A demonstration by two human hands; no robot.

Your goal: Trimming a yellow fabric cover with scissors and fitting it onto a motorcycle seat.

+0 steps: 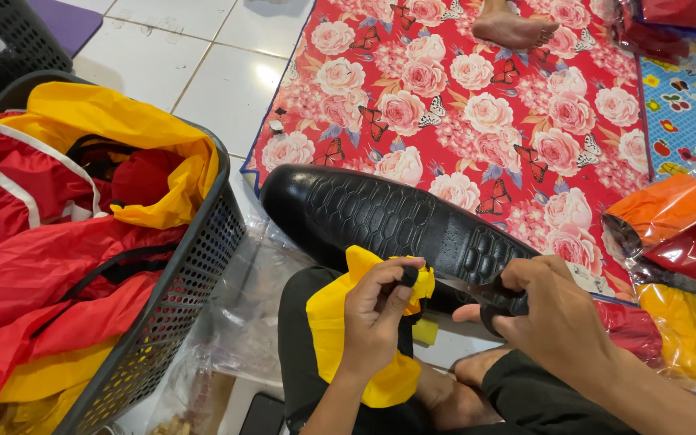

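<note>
My left hand (376,318) grips a bunched yellow fabric piece (340,330) resting on my knee, pinching a black strap end near its top. My right hand (553,310) holds the other part of that black strap (499,304), fingers curled around it. Both hands sit close together over my crossed legs in dark trousers. Just behind the hands lies a large black embossed cushion (380,213) with a scale-like pattern.
A dark plastic basket (191,278) full of red and yellow fabric stands at my left. A red floral mat (477,105) covers the floor ahead, with another person's bare foot (513,28) on it. Bagged orange, red and yellow items (670,234) lie at the right. Clear plastic bags (243,314) lie beside the basket.
</note>
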